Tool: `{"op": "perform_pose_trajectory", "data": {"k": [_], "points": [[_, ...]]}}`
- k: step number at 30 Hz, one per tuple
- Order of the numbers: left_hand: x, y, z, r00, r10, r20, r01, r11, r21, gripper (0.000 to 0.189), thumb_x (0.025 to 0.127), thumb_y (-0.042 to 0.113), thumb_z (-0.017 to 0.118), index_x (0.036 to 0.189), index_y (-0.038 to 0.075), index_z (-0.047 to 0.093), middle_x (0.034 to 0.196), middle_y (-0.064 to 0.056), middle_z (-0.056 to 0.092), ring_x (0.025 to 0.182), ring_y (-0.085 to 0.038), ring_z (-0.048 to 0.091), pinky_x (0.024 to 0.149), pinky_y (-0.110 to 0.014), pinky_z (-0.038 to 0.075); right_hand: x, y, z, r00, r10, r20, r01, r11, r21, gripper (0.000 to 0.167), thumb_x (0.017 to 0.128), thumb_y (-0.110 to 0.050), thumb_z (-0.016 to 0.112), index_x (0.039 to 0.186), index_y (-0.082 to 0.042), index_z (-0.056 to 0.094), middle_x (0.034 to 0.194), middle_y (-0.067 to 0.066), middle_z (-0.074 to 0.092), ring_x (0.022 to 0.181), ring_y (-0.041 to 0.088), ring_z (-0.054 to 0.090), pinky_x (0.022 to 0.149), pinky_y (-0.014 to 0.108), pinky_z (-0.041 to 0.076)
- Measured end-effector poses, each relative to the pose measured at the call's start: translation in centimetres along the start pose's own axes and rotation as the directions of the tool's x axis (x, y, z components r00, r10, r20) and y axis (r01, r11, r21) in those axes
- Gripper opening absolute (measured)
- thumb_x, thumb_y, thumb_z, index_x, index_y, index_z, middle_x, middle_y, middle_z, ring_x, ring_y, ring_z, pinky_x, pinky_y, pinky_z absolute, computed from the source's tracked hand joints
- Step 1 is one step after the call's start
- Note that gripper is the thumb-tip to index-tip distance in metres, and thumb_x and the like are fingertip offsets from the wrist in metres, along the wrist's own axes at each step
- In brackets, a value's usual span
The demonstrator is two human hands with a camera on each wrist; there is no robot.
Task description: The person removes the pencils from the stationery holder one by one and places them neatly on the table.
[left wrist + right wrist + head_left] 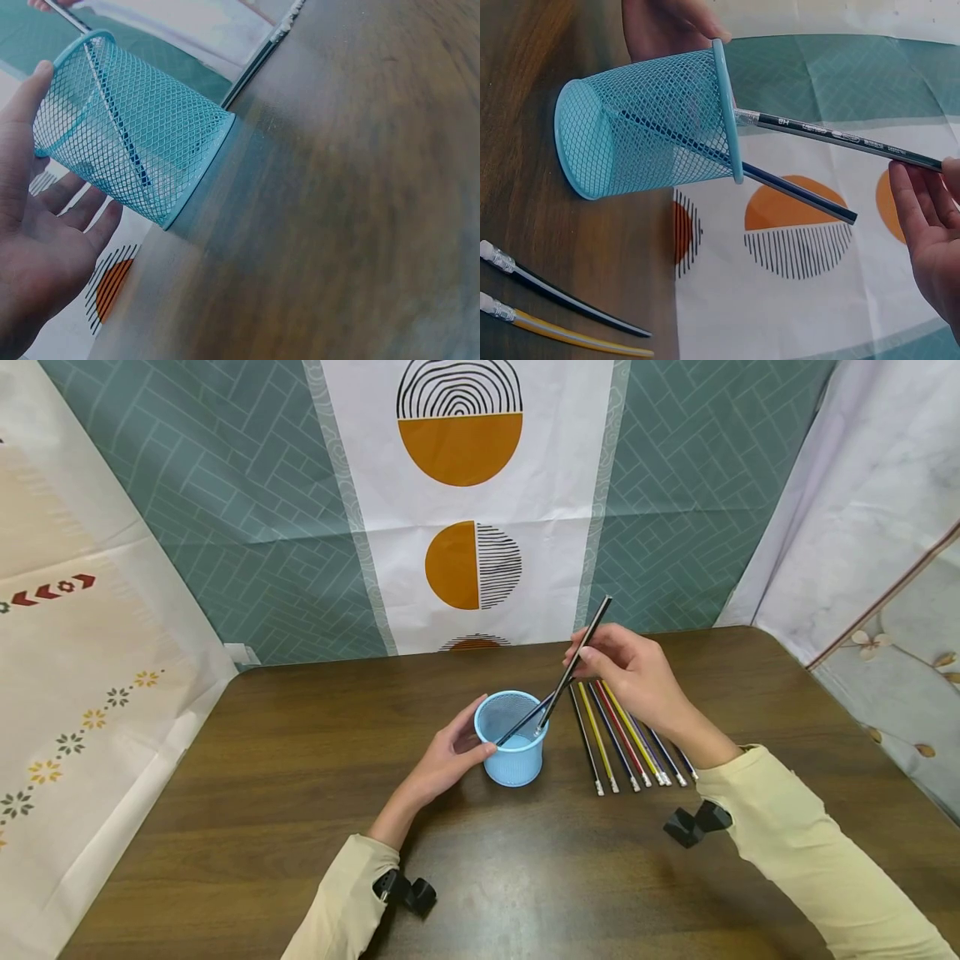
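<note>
A light blue mesh pencil cup [513, 768] stands upright on the table. My left hand [442, 764] holds it from the left, thumb near the rim and fingers around the far side. Inside leans a dark blue pencil [802, 193], its upper end sticking out past the rim. Above and right of the cup, my right hand [630, 672] pinches a black pencil [832, 136] between thumb and fingers. That pencil is tilted, its eraser end down at the cup's mouth. In the left wrist view the mesh cup [142, 127] shows the leaning pencil through its wall.
Several pencils, among them a yellow pencil [597, 737], lie in a row on the wooden table [300, 793] right of the cup, eraser ends toward me. A patterned cloth [285, 568] hangs behind the table's far edge.
</note>
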State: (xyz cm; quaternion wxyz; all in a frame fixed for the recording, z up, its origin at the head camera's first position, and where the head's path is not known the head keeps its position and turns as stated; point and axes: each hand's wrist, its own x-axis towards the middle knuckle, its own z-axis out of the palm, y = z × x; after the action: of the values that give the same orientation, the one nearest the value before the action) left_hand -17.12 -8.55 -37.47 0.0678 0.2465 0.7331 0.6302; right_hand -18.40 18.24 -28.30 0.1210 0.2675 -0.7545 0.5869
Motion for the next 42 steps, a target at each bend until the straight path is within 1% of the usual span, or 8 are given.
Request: {"op": "perform_pose_trajectory", "data": {"k": [5,8,12,20,24,31,39,42], "points": [[0.0,0.0,0.0,1.000,0.004,0.000,-0.004,1.000,-0.004,0.066,0.091,-0.005,0.060,0.150,-0.002,0.028,0.144,-0.027,0.040,0.128,-0.042,0.044,0.104,-0.047,0.038,0.0,-0.1,-0.2,1.000,-0.003,-0.014,0.003,1.000,-0.014,0.015,0.097,0.008,0.051,0.108,0.015,0.057,0.100,0.027,0.063,0.085,0.011,0.066,0.075,0.027,0.056],[0.1,-0.1,0.0,1.000,0.005,0.002,-0.005,1.000,-0.007,0.066,0.091,-0.006,0.060,0.149,-0.003,0.028,0.144,-0.027,0.040,0.128,-0.042,0.044,0.104,-0.048,0.038,0.0,-0.1,-0.4,1.000,-0.005,-0.012,0.004,0.999,-0.032,0.016,0.097,0.007,0.050,0.110,0.013,0.057,0.095,0.023,0.063,0.082,0.013,0.066,0.073,0.026,0.056],[0.1,-0.1,0.0,1.000,0.005,0.003,-0.005,1.000,-0.009,0.066,0.091,-0.006,0.060,0.149,-0.004,0.027,0.144,-0.027,0.040,0.128,-0.043,0.043,0.104,-0.048,0.037,-0.2,-0.1,-0.6,1.000,0.017,0.001,-0.017,0.998,-0.065,0.018,0.097,0.006,0.051,0.113,0.011,0.058,0.092,0.019,0.063,0.079,0.013,0.065,0.073,0.024,0.055],[0.0,-0.2,0.0,1.000,0.000,0.004,0.000,1.000,-0.001,0.066,0.092,-0.005,0.060,0.149,-0.004,0.027,0.144,-0.027,0.040,0.128,-0.042,0.043,0.105,-0.048,0.037,-0.4,0.7,-0.8,0.998,0.059,-0.015,-0.060,0.987,-0.151,0.022,0.097,0.003,0.054,0.117,0.008,0.061,0.094,0.020,0.066,0.079,0.010,0.065,0.074,0.019,0.053],[0.0,-0.1,0.0,1.000,0.000,0.006,0.000,1.000,0.001,0.066,0.092,-0.005,0.060,0.149,-0.005,0.027,0.145,-0.026,0.039,0.129,-0.041,0.043,0.105,-0.048,0.037,-0.4,1.1,-1.1,0.995,0.098,-0.028,-0.101,0.976,-0.195,0.024,0.097,0.001,0.056,0.119,0.007,0.061,0.098,0.020,0.067,0.081,0.007,0.064,0.075,0.016,0.052],[0.0,0.0,0.0,1.000,-0.005,0.003,0.005,1.000,0.004,0.066,0.092,-0.005,0.060,0.149,-0.003,0.028,0.146,-0.025,0.039,0.130,-0.040,0.043,0.105,-0.047,0.037,-0.5,2.4,-1.9,0.988,0.141,-0.055,-0.150,0.960,-0.236,0.028,0.096,0.000,0.057,0.123,0.009,0.057,0.100,0.024,0.067,0.080,-0.002,0.061,0.072,0.015,0.052],[-0.1,0.1,0.0,1.000,-0.011,0.000,0.011,1.000,0.007,0.066,0.092,-0.004,0.060,0.150,-0.001,0.029,0.145,-0.025,0.040,0.129,-0.039,0.043,0.105,-0.046,0.037,-0.6,3.8,-2.9,0.981,0.186,-0.048,-0.192,0.940,-0.282,0.029,0.098,-0.004,0.056,0.123,0.011,0.056,0.102,0.025,0.067,0.078,-0.001,0.059,0.069,0.014,0.050],[-0.1,0.0,0.0,1.000,-0.009,-0.001,0.009,1.000,0.002,0.066,0.092,-0.004,0.060,0.150,-0.001,0.029,0.145,-0.025,0.040,0.129,-0.039,0.043,0.105,-0.047,0.037,-0.7,4.3,-3.1,0.977,0.207,-0.044,-0.210,0.926,-0.313,0.030,0.098,-0.006,0.055,0.124,0.010,0.056,0.103,0.023,0.067,0.081,0.005,0.060,0.069,0.013,0.048]]}}
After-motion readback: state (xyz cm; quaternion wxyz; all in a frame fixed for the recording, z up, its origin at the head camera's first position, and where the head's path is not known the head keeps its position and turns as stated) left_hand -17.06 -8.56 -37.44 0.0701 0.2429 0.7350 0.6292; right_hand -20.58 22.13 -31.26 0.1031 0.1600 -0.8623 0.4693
